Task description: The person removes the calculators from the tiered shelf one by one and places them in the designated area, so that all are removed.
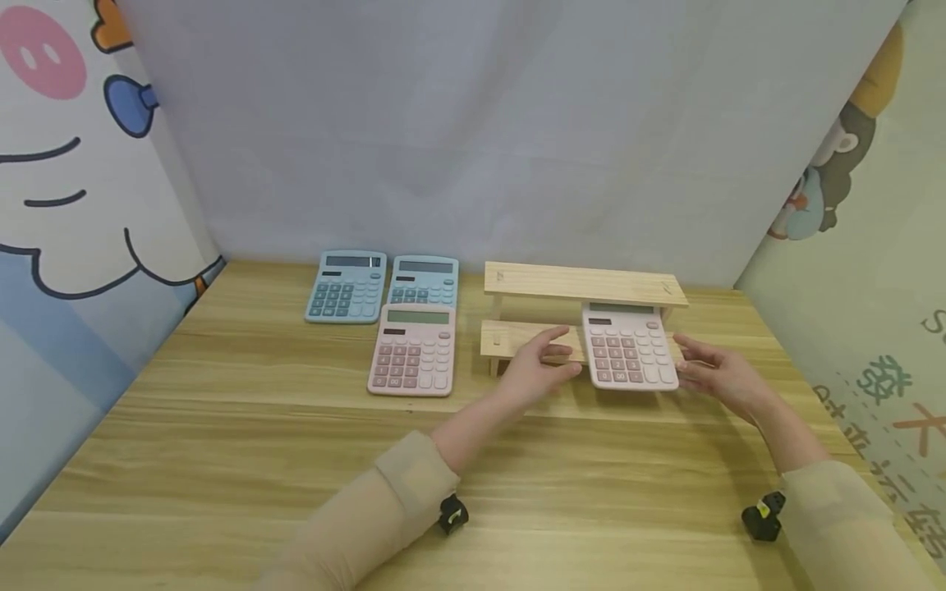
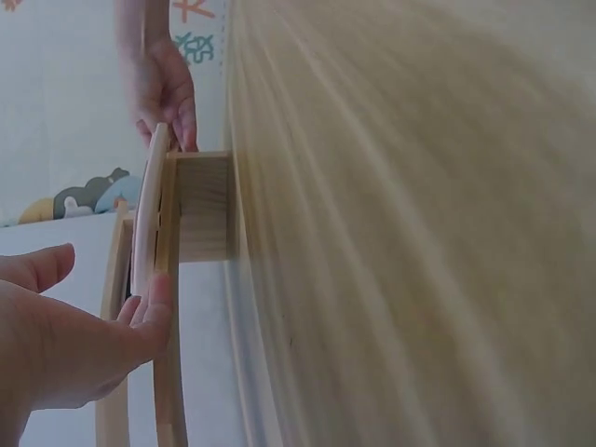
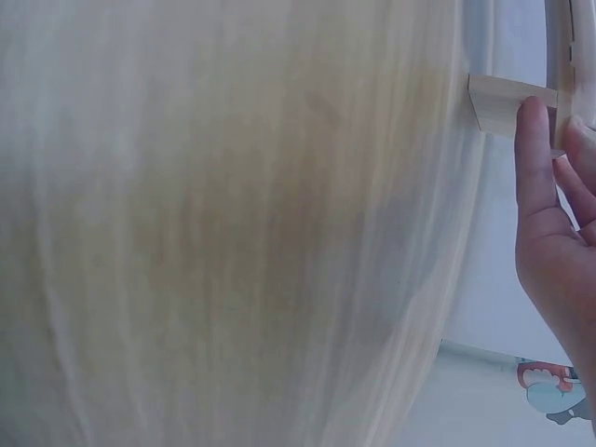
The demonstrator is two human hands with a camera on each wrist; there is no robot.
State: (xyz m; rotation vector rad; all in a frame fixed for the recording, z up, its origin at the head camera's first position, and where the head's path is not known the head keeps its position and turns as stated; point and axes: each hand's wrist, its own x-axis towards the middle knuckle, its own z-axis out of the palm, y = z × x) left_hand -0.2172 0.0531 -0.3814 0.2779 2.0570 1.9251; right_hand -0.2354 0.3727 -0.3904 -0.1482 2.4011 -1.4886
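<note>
A pink calculator (image 1: 632, 348) lies on the lower board (image 1: 528, 338) of a two-tier wooden shelf, its top edge under the upper board (image 1: 584, 282) and its lower edge past the front. My left hand (image 1: 539, 361) is just left of it, thumb and fingers spread; in the left wrist view its fingertips (image 2: 158, 296) are at the board by the calculator's edge. On the other side, my right hand (image 1: 723, 376) has its fingers stretched toward the shelf's right end. A fingertip (image 3: 534, 116) appears against the wooden support (image 3: 498, 102) in the right wrist view.
Left of the shelf, a second pink calculator (image 1: 411, 350) overlaps the bottom of a blue calculator (image 1: 424, 279). Another blue calculator (image 1: 346, 287) lies beside them. A pale backdrop (image 1: 443, 148) rises behind the wood-grain table (image 1: 310, 460), with printed walls at both sides.
</note>
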